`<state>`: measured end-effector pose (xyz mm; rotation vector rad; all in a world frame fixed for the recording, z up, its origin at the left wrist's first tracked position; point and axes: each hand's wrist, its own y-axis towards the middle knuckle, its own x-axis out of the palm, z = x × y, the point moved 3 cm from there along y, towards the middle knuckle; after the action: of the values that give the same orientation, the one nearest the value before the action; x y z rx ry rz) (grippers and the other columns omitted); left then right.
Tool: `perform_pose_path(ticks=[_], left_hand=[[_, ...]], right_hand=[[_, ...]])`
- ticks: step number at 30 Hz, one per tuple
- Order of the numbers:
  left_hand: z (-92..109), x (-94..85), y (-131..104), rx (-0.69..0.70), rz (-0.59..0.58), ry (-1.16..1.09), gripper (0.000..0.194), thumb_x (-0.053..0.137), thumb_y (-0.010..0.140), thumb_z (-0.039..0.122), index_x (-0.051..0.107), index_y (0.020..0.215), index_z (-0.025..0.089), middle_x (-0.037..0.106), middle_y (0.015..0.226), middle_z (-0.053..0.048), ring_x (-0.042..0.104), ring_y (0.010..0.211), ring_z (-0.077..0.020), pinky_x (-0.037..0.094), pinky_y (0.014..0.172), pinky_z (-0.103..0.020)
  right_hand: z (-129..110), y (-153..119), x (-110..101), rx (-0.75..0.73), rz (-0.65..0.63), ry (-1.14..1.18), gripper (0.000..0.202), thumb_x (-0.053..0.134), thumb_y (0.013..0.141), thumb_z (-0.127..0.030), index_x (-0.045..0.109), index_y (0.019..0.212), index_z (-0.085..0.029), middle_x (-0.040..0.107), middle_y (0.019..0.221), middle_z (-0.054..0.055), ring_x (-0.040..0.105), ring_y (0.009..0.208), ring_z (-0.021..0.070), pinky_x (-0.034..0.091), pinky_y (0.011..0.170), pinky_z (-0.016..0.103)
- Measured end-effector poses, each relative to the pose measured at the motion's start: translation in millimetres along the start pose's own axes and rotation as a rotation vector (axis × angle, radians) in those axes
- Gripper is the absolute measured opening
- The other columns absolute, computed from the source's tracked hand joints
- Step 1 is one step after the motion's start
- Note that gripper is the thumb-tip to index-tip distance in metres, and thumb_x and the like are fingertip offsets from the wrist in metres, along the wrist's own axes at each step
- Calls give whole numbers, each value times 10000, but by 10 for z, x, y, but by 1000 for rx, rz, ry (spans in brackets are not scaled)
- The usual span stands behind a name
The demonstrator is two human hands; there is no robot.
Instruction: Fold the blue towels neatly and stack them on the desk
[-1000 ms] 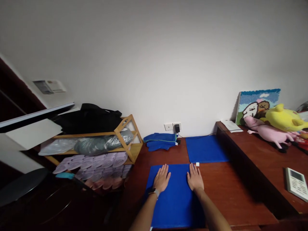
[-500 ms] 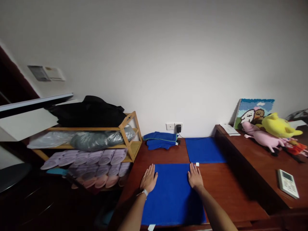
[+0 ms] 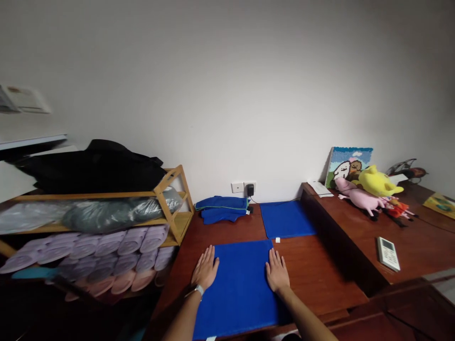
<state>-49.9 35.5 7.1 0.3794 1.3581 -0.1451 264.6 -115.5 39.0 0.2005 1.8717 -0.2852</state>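
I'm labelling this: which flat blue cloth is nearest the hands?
The front cloth: left hand and right hand lie at its side edges; the back cloth lies beyond both.

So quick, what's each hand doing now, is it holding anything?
Left hand: open, flat at the left edge of the near blue cloth, gripping nothing.
Right hand: open, flat at that cloth's right edge, gripping nothing.

Reddish-brown wooden table (image 3: 320, 272) carried three items: flat rectangular blue cloth (image 3: 238, 284) at front, smaller-looking flat blue cloth (image 3: 289, 219) back right, bunched blue cloth with green edging (image 3: 223, 207) back left. Raised reddish-brown wooden surface (image 3: 426, 246) on right held white keypad device (image 3: 388, 254), pink plush toy (image 3: 359, 196), white paper (image 3: 321, 189). Light-wood rack (image 3: 183, 226) carried black fabric bag (image 3: 95, 166) on top.
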Motion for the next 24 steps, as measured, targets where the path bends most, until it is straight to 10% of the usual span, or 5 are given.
perform_pose_path(ticks=[9,13,19,24], left_hand=[[32,-111,42,-26,-4,60,663,265,1004,355,284,1597,61,330,1659,-141,301,1542,-258,231,1273,-482],[627,-245,-9,107,122,40,643,258,1022,335,219,1623,110,327,1663,-131,282,1549,-263,240,1272,-504],[1990,-6,-440,408,-67,-58,630,195,1071,470,146,1637,198,275,1691,-59,238,1563,-200,259,1276,-439],[1856,-10,-685,394,-145,-63,660,189,1063,533,137,1638,214,251,1695,-59,222,1568,-216,234,1284,-470]], right_hand=[[-9,-11,-66,-10,17,57,664,142,1034,-422,130,1631,-132,99,1705,3,44,1585,189,26,1283,405],[-6,-6,-51,-7,16,68,661,149,1031,-410,149,1629,-129,107,1706,7,54,1585,192,12,1282,399],[20,-3,12,-25,3,30,657,146,1027,-386,172,1626,-118,119,1705,21,48,1586,202,2,1276,410],[41,-3,48,-25,19,15,665,134,1030,-409,163,1631,-125,127,1707,21,54,1586,204,1,1271,410]])
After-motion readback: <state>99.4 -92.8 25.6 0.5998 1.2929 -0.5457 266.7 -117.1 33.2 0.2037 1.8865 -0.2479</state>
